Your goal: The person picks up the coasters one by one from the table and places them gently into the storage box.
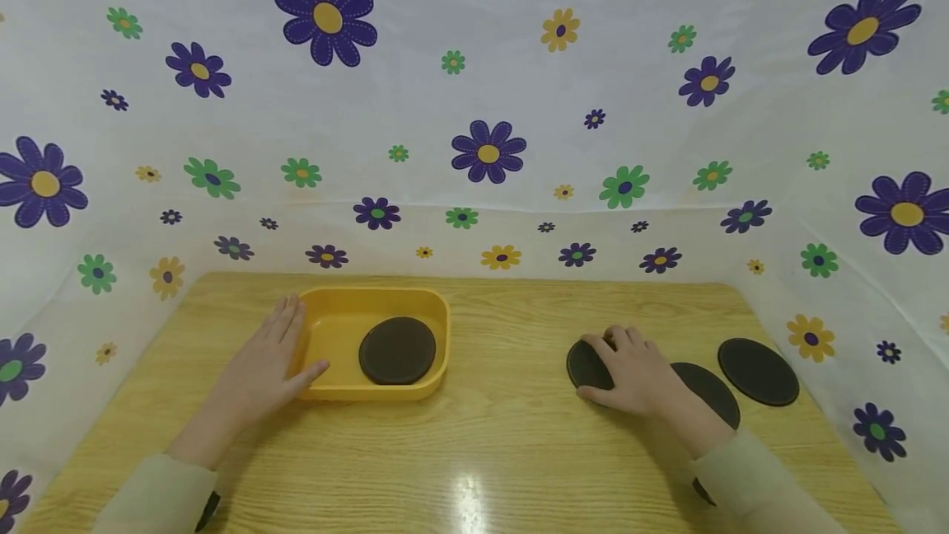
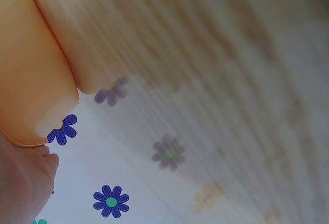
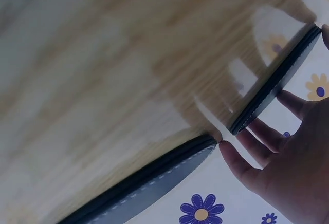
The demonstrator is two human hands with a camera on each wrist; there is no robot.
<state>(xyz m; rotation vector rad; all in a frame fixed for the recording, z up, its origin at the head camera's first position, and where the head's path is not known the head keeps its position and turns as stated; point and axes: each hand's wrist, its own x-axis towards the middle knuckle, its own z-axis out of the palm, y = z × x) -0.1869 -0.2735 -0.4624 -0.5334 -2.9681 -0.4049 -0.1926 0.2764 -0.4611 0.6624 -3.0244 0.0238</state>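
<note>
Evidently, the right hand (image 1: 626, 373) pinches a black disc (image 1: 586, 367) on the table (image 1: 511, 344), its face too dark to read; the left hand (image 1: 255, 373), fingers straight, touches a yellow tray (image 1: 337, 344) holding another disc (image 1: 397, 350).

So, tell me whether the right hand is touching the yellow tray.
No, the right hand is on a dark disc, well apart from the yellow tray.

1. The table (image 1: 511, 328) looks like smooth, shiny wood with grain lines.
2. By the table's back edge, the yellow tray (image 1: 363, 393) looks like smooth, slightly shiny plastic.
3. Near the table's right edge, round black pads (image 1: 758, 372) look like dull, stitched leather.
4. Past the back edge, the flowery sheet (image 1: 519, 89) looks like creased cloth.
</note>
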